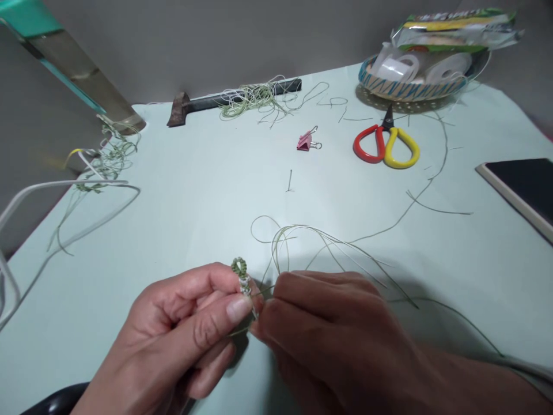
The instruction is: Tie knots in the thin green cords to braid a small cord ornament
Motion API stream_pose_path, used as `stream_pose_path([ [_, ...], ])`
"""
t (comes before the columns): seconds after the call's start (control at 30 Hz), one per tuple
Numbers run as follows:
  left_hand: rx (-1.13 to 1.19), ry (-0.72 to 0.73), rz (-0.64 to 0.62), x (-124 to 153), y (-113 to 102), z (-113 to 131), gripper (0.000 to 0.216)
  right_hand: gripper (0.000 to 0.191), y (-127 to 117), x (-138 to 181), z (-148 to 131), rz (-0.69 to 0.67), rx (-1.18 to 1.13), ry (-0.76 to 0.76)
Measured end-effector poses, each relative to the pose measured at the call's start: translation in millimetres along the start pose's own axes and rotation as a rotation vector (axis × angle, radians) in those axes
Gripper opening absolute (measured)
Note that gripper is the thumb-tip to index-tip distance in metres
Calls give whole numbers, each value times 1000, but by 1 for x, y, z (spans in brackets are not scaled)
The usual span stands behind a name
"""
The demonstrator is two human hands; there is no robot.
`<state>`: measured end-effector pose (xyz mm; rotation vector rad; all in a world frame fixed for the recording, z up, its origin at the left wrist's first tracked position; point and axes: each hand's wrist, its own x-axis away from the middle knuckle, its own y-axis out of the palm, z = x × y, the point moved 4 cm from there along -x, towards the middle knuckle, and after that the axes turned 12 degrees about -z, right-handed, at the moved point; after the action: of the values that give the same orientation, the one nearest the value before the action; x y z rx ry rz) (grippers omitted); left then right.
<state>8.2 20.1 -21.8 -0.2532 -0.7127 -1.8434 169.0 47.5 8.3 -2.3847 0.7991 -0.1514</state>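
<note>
**Head view: knotted cord piece pinched between both hands, low centre**

Head view only. A small knotted cord piece [240, 272], green with a round loop on top, is clamped by the left hand [185, 331] between thumb tip [237, 308] and forefinger. The loop is left sticking up above the fingertips, probably so that the knotted part stays in sight and is not crushed. The right hand [334, 340] is brought in from the right, its fingertips closed together on the loose green strands [302, 239] just beside the left thumb. The exact pinch is hidden under the knuckles. The two hands are touching or nearly so at the fingertips.

The strands are fanned away up and to the right over the pale table [194, 196], seemingly kept off the knot so they do not tangle.

The piece is held just above the table's near edge, low centre, with its lower end buried between the fingertips of both hands.

Further back, well apart from the hands: red-and-yellow scissors [386, 147], a pink binder clip [306, 141], a thread tangle [253, 98] over a dark bar [203, 104], and a woven basket [406, 92] with tape rolls [400, 68]. A phone [525, 187] is lying at the right edge, and a white cable [52, 187] is looped at the left.
</note>
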Motion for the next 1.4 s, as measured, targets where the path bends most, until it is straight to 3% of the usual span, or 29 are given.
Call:
stream_pose_path([
  [0.23,-3,-24,-6,-1,5,2,33,23,4,-7,-3,-179,-4,-6],
  [0.4,-20,-5,-19,-4,1,2,31,23,2,0,-1,-20,51,1],
  [0.53,-84,1,-27,-4,-2,0,33,19,9,0,4,-31,22,75],
  [0.73,-119,-8,-1,-2,-2,1,37,17,1,4,4,72,22,136],
  [0.97,3,-16,-29,-1,0,-4,34,21,1,5,3,9,-19,105],
  [1.27,94,-30,-11,-1,6,-3,28,21,1,-2,-2,-246,-62,13],
  [1.4,65,28,10,0,3,3,29,13,0,1,-2,-101,-88,73],
])
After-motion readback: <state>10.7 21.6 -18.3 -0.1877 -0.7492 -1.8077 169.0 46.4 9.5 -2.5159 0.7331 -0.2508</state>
